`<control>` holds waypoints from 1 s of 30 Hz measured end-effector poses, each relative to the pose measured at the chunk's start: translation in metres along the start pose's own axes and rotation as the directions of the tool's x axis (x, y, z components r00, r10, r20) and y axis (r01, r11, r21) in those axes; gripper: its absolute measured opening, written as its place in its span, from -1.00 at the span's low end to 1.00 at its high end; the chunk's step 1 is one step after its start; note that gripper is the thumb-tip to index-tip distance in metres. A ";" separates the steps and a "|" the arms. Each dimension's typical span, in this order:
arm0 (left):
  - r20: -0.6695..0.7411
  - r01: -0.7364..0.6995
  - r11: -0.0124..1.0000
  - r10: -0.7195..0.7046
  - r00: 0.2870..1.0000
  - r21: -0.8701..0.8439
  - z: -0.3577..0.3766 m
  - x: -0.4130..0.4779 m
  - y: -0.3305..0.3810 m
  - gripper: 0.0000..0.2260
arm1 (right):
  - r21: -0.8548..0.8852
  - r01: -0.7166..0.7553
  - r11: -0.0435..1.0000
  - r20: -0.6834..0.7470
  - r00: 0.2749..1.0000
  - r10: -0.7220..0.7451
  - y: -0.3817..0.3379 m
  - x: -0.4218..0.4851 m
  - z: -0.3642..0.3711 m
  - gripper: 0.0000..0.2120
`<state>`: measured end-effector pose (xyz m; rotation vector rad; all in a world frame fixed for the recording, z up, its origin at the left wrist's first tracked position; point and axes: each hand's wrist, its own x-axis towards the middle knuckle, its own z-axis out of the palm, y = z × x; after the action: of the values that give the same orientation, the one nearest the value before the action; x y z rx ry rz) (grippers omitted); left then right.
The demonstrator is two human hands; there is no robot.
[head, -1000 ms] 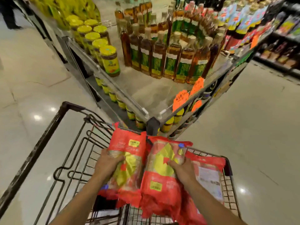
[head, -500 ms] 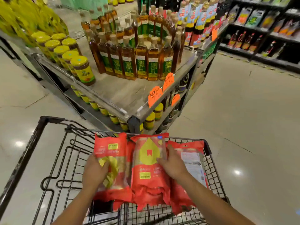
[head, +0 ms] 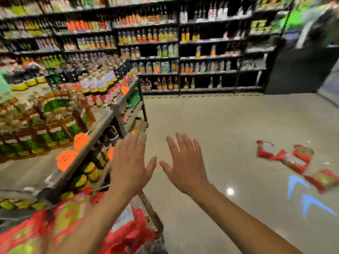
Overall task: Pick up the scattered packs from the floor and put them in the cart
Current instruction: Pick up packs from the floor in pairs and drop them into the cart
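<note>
My left hand [head: 131, 166] and my right hand [head: 185, 165] are raised side by side in front of me, fingers spread, holding nothing. Below my left arm, red and yellow packs [head: 45, 228] lie in the wire cart [head: 156, 226] at the bottom left, blurred. Several more red packs [head: 293, 160] lie scattered on the floor to the right, well beyond my right hand.
A display stand [head: 102, 123] with oil bottles, jars and orange price tags stands at the left, close to the cart. Tall shelves of bottles [head: 183, 52] line the back. Blue arrows [head: 302, 191] are marked on the shiny floor near the packs.
Both hands have let go of the packs, which now lie in the cart, and have lifted up open. My view has swung right, bringing the packs on the floor into sight.
</note>
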<state>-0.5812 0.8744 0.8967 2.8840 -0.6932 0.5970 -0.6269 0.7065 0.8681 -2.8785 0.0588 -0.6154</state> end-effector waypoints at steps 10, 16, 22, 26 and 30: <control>-0.011 -0.480 0.856 0.487 0.873 -0.194 0.015 0.033 0.339 -0.31 | -0.120 -0.534 0.837 -0.090 0.846 0.526 0.273 -0.147 -0.146 -0.24; 0.009 -0.622 0.754 0.638 0.770 -0.213 0.047 0.053 0.430 -0.33 | -0.153 -0.689 0.709 -0.172 0.725 0.667 0.358 -0.195 -0.153 -0.24; 0.020 -0.629 0.743 0.650 0.760 -0.228 0.096 0.112 0.478 -0.33 | -0.181 -0.702 0.689 -0.142 0.712 0.688 0.431 -0.165 -0.138 -0.23; 0.048 -0.608 0.752 0.638 0.769 -0.254 0.145 0.177 0.509 -0.33 | -0.237 -0.692 0.682 -0.109 0.717 0.689 0.491 -0.120 -0.121 -0.23; 0.080 -0.593 0.749 0.638 0.766 -0.297 0.184 0.246 0.547 -0.32 | -0.279 -0.698 0.659 -0.096 0.703 0.704 0.551 -0.071 -0.115 -0.24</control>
<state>-0.5660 0.2498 0.8377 2.4376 -1.6578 0.2646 -0.7375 0.1511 0.8325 -2.7687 1.3067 -0.4280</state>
